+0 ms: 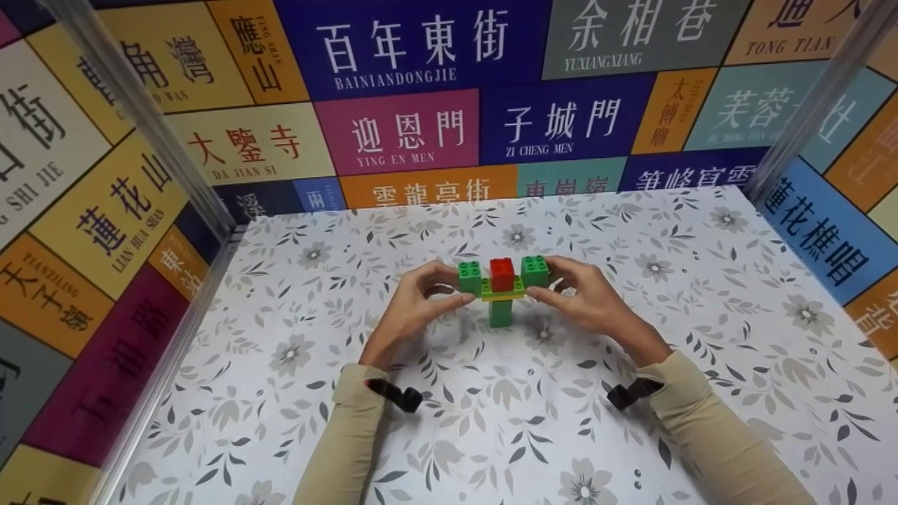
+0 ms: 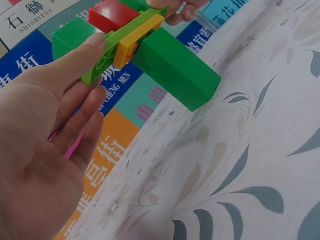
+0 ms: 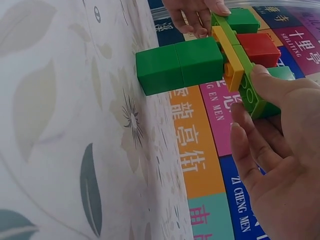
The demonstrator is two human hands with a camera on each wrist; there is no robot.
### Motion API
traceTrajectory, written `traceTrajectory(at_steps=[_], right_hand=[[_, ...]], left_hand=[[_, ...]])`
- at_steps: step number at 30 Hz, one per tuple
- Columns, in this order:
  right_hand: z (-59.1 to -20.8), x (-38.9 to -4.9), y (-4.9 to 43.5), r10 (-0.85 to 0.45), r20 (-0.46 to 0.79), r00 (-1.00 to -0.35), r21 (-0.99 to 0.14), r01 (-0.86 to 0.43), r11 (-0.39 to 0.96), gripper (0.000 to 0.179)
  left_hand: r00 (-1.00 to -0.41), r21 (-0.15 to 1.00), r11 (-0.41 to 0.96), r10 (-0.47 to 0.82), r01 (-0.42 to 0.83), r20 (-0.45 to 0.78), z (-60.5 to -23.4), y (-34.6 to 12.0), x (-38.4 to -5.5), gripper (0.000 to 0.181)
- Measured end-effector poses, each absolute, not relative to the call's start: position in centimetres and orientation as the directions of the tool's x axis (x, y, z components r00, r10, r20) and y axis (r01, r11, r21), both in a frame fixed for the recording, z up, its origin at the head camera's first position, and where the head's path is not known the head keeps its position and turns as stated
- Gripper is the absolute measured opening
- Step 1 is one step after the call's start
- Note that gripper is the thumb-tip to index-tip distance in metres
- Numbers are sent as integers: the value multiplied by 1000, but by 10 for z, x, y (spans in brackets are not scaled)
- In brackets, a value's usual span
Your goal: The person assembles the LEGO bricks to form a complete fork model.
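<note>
A toy-brick structure stands upright between the hands at the middle of the table. Its post is a stack of two green bricks (image 3: pixel 175 65), topped by a yellow plate (image 2: pixel 140 37) and a lime-green layer (image 2: pixel 105 62). Above that layer sit a red brick (image 1: pixel 501 273) in the centre, a left green brick (image 1: pixel 469 282) and a right green brick (image 1: pixel 534 269). My left hand (image 1: pixel 414 298) pinches the structure's left end, thumb in front. At the right end my right hand (image 1: pixel 593 298) does likewise. Whether the post's foot touches the table is unclear.
A white tabletop (image 1: pixel 449 435) with a grey leaf-and-flower print spreads around the hands. Panels with coloured street-name signs (image 1: pixel 414 130) rise behind and at both sides. Each wrist bears a small black camera (image 1: pixel 403 398) near the sleeve cuff.
</note>
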State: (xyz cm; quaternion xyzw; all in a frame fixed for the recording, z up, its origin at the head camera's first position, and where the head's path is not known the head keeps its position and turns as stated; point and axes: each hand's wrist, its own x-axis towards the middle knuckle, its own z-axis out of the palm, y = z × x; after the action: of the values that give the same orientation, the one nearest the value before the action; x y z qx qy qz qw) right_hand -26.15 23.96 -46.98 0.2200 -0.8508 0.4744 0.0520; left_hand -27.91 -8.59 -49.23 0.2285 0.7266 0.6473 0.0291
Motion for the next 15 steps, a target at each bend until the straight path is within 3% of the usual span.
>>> traceTrajectory(at_steps=[15], right_hand=[[-471,-262,241,-335,296,-895,-780,-429,455,40]], left_hand=[[-901,952,90,361,291,241,-492,-85,-277,36]])
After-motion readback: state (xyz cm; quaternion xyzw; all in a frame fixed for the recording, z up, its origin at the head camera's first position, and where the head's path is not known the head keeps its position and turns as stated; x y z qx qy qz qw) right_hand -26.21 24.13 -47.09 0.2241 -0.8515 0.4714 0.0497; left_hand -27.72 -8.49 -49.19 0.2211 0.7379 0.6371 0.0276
